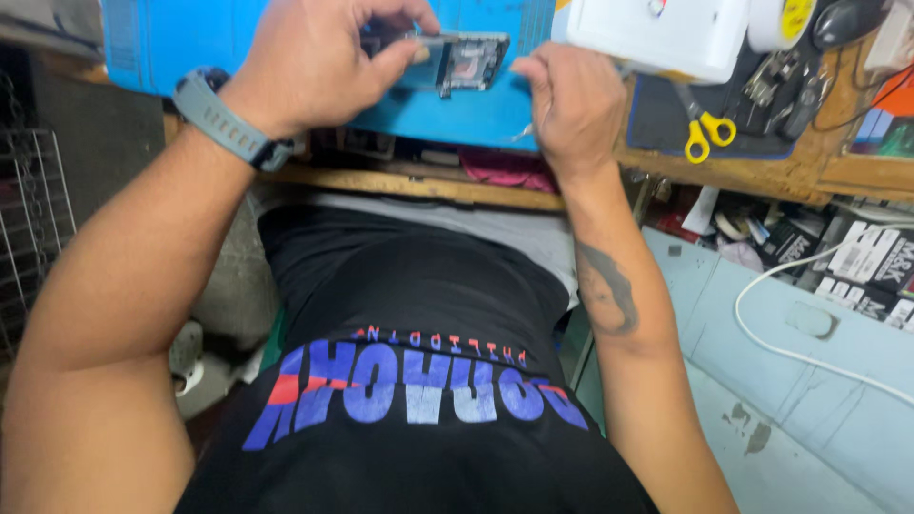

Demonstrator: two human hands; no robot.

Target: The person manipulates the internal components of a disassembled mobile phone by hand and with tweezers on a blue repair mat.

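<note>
An opened phone [464, 60] with its inner parts showing lies tilted over a blue work mat [171, 38] at the top of the view. My left hand [319, 62], with a grey watch on the wrist, pinches the phone's left end between thumb and fingers. My right hand [573, 100] is closed at the phone's right edge and holds a thin metal tool whose tip [521, 133] pokes out below the fist. Whether the tool touches the phone cannot be seen.
A white plastic box [657, 33] stands right of the phone. Yellow-handled scissors [705, 133] and other tools lie on a dark mat. The wooden bench edge [428, 186] runs across; boxes and a white cable [790, 276] sit lower right.
</note>
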